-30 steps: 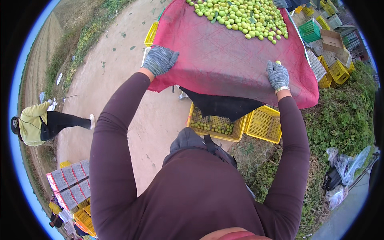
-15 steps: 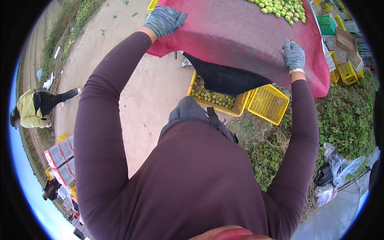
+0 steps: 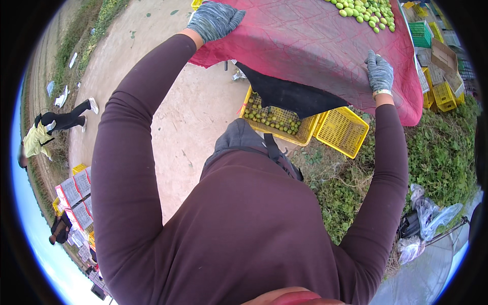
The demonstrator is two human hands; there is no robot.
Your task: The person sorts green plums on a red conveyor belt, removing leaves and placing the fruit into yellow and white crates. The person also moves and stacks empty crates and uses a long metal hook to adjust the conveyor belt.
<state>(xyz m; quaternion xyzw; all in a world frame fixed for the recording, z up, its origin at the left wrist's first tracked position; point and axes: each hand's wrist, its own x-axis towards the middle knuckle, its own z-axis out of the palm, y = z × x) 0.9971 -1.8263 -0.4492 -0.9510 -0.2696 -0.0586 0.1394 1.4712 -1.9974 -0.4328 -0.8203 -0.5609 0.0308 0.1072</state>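
Note:
A faded red cloth (image 3: 305, 35) is draped over a raised surface in front of me, its edge hanging toward me. My left hand (image 3: 215, 21), in a grey knit glove, is closed on the cloth at its left side, thumb pointing right. Near the cloth's right side, my right hand (image 3: 379, 73), gloved alike, is also closed on it, thumb pointing up. The curled fingertips of both hands are partly hidden. Small green round fruits (image 3: 363, 12) lie on the cloth's far right part. Below its hem hangs a black cloth (image 3: 290, 91).
A yellow crate (image 3: 305, 137) with green fruits stands beneath, beside another yellow crate (image 3: 341, 132). Leafy plants (image 3: 432, 157) grow at right, near plastic bags (image 3: 432, 216). More crates (image 3: 445, 96) are stacked far right. A person (image 3: 51, 129) walks at left, near stacked boxes (image 3: 76, 195).
The cloth and both my hands appear slightly farther right, my hands still on the cloth. The person at left has taken a step, legs now in a different position.

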